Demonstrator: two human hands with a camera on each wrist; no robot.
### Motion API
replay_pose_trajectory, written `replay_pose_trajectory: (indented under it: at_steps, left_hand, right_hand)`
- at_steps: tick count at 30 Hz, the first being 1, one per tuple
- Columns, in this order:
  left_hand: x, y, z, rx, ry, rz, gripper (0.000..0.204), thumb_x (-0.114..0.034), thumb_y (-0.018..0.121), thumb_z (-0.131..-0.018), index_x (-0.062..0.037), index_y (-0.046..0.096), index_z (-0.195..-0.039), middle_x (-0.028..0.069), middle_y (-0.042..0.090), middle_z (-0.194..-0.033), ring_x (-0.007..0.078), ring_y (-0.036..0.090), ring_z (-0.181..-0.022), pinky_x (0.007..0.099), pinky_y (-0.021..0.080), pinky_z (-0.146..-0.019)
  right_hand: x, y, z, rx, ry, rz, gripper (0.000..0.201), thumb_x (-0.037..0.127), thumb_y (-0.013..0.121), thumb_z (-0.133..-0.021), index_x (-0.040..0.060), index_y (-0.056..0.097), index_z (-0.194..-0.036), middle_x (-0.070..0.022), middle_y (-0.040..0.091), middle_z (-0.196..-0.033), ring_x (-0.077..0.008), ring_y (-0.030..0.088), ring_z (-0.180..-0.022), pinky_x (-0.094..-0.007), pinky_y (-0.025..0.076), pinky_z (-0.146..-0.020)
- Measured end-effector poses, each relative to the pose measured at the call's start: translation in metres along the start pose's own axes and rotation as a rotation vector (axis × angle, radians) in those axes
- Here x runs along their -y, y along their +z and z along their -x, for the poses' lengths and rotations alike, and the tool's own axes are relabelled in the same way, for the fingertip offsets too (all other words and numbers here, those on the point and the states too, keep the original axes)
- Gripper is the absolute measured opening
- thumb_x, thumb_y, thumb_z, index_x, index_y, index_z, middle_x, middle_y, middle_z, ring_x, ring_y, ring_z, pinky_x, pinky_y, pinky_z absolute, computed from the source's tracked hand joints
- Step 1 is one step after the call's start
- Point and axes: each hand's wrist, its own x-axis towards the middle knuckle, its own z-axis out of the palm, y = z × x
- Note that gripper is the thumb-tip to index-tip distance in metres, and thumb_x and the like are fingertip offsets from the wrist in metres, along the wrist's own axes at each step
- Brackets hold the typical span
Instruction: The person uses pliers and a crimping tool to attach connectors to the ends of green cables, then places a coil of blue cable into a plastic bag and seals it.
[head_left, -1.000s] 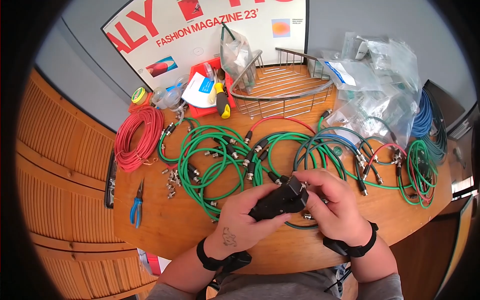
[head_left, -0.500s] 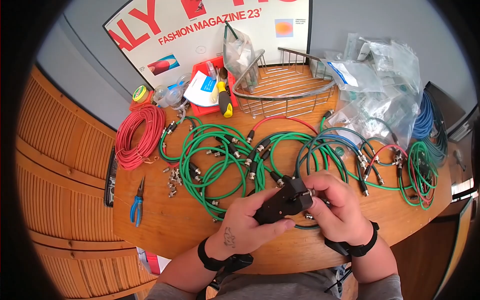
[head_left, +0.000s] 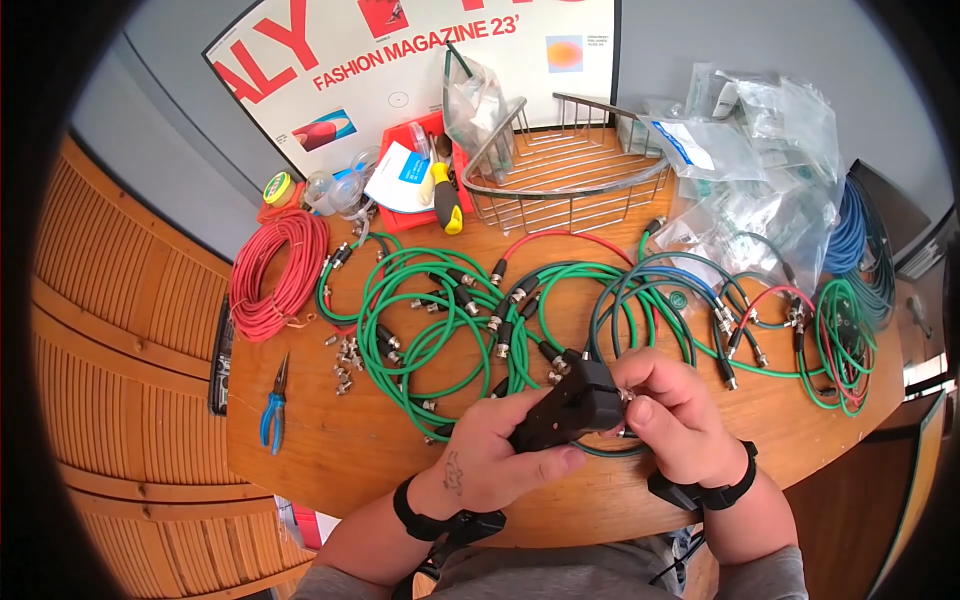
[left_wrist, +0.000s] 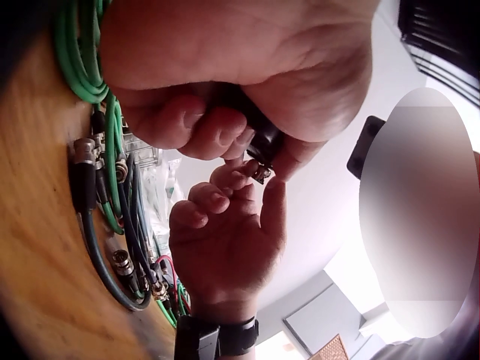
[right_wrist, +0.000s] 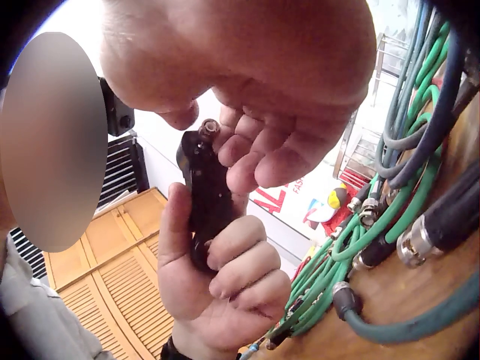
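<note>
A black hand-held device [head_left: 572, 405] with a blocky head lies across my left hand [head_left: 495, 430], whose fingers curl round its body. Its head points toward my right hand [head_left: 680, 410]. There the right thumb and forefinger pinch a small metal connector [left_wrist: 261, 174] at the head's end. In the right wrist view the connector [right_wrist: 211, 127] sits right at the top of the device, close to the right fingertips. The other right fingers are bent behind it. Beneath both hands lie green cables [head_left: 420, 330] with metal-tipped black plugs.
A red cable coil [head_left: 280, 275], blue-handled pliers [head_left: 272, 415] and loose metal connectors [head_left: 347, 365] lie to the left. Behind stand a wire basket [head_left: 570, 190] and a red bin [head_left: 405, 218] with a yellow-black screwdriver [head_left: 447, 205]. Clear plastic bags [head_left: 750, 200] are piled at the back right.
The black device has turned in the left hand, its head swinging slightly right. The right thumb and forefinger have shifted round the connector at its end. The cables have stayed put.
</note>
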Motion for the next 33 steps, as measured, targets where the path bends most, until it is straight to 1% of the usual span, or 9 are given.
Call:
replay_pose_trajectory:
  at_steps: [2, 5, 8, 10, 13, 19, 29, 31, 33]
  left_hand:
    - [-0.002, 0.000, 0.000, -0.006, -0.021, -0.015, 0.042, -0.015, 0.076, -0.079, -0.0002, 0.063, -0.115, -0.0039, 0.060, -0.084, 0.0034, 0.048, -0.073, 0.0204, 0.040, -0.064]
    - [-0.004, 0.000, -0.001, 0.021, 0.026, 0.000, 0.042, -0.021, 0.074, -0.085, -0.0030, 0.062, -0.120, 0.0003, 0.066, -0.084, 0.0058, 0.054, -0.071, 0.0224, 0.044, -0.064]
    - [-0.009, 0.004, -0.003, 0.024, 0.076, -0.009, 0.040, -0.018, 0.072, -0.085, -0.0024, 0.062, -0.120, 0.0026, 0.069, -0.091, 0.0067, 0.060, -0.077, 0.0230, 0.047, -0.070]
    - [-0.012, 0.004, -0.005, 0.076, 0.069, 0.115, 0.038, -0.015, 0.071, -0.086, -0.0018, 0.062, -0.121, 0.0044, 0.070, -0.097, 0.0086, 0.064, -0.084, 0.0239, 0.049, -0.076]
    - [-0.007, 0.001, -0.001, 0.080, 0.008, 0.052, 0.037, -0.015, 0.070, -0.086, -0.0016, 0.061, -0.120, 0.0048, 0.071, -0.098, 0.0091, 0.064, -0.083, 0.0239, 0.049, -0.076]
    - [-0.005, -0.002, -0.001, 0.072, 0.027, -0.084, 0.039, -0.017, 0.071, -0.086, -0.0023, 0.062, -0.121, 0.0042, 0.070, -0.094, 0.0084, 0.061, -0.079, 0.0236, 0.048, -0.072]
    - [-0.006, 0.003, -0.004, 0.021, 0.154, 0.024, 0.041, -0.019, 0.071, -0.086, -0.0019, 0.061, -0.122, 0.0025, 0.068, -0.088, 0.0081, 0.060, -0.076, 0.0237, 0.047, -0.070]
    - [-0.002, -0.002, 0.000, 0.056, 0.040, -0.046, 0.040, -0.017, 0.070, -0.086, -0.0017, 0.061, -0.122, 0.0035, 0.069, -0.092, 0.0085, 0.061, -0.080, 0.0241, 0.048, -0.073]
    - [-0.001, -0.001, 0.002, 0.045, 0.020, -0.044, 0.040, -0.017, 0.071, -0.086, -0.0018, 0.061, -0.122, 0.0033, 0.069, -0.093, 0.0086, 0.061, -0.080, 0.0244, 0.048, -0.073]
  right_hand:
    - [0.000, 0.001, 0.000, 0.001, -0.029, -0.018, 0.023, 0.019, 0.047, -0.102, -0.0017, 0.057, -0.104, -0.0034, 0.061, -0.080, -0.0096, 0.059, -0.075, -0.0255, 0.048, -0.067]
    - [-0.001, 0.002, 0.001, -0.031, 0.009, -0.029, 0.025, 0.022, 0.047, -0.103, -0.0014, 0.057, -0.103, -0.0038, 0.061, -0.081, -0.0101, 0.058, -0.075, -0.0253, 0.048, -0.067]
    - [0.004, -0.001, 0.001, 0.015, 0.146, -0.090, 0.032, 0.028, 0.044, -0.104, 0.0003, 0.058, -0.097, -0.0040, 0.061, -0.082, -0.0109, 0.059, -0.074, -0.0258, 0.047, -0.068]
    - [0.006, -0.002, 0.000, 0.067, 0.352, -0.303, 0.039, 0.035, 0.040, -0.105, 0.0023, 0.058, -0.092, -0.0039, 0.060, -0.081, -0.0118, 0.059, -0.073, -0.0265, 0.047, -0.069]
    - [0.006, 0.000, -0.001, 0.055, 0.343, -0.303, 0.042, 0.037, 0.037, -0.105, 0.0036, 0.058, -0.090, -0.0033, 0.059, -0.079, -0.0123, 0.059, -0.072, -0.0269, 0.047, -0.068]
    - [0.006, 0.001, -0.002, 0.049, 0.304, -0.286, 0.040, 0.035, 0.038, -0.105, 0.0034, 0.058, -0.090, -0.0031, 0.059, -0.079, -0.0118, 0.058, -0.071, -0.0263, 0.047, -0.068]
    - [0.002, -0.001, 0.000, 0.046, 0.282, -0.324, 0.038, 0.034, 0.041, -0.105, 0.0024, 0.058, -0.092, -0.0035, 0.059, -0.079, -0.0113, 0.058, -0.072, -0.0260, 0.047, -0.068]
    - [0.003, 0.001, -0.001, -0.005, 0.215, -0.253, 0.038, 0.034, 0.043, -0.104, 0.0014, 0.058, -0.094, -0.0039, 0.059, -0.080, -0.0114, 0.058, -0.072, -0.0264, 0.047, -0.068]
    - [0.003, 0.002, 0.001, 0.002, 0.198, -0.244, 0.036, 0.034, 0.044, -0.104, 0.0009, 0.059, -0.097, -0.0043, 0.059, -0.080, -0.0116, 0.058, -0.073, -0.0265, 0.047, -0.068]
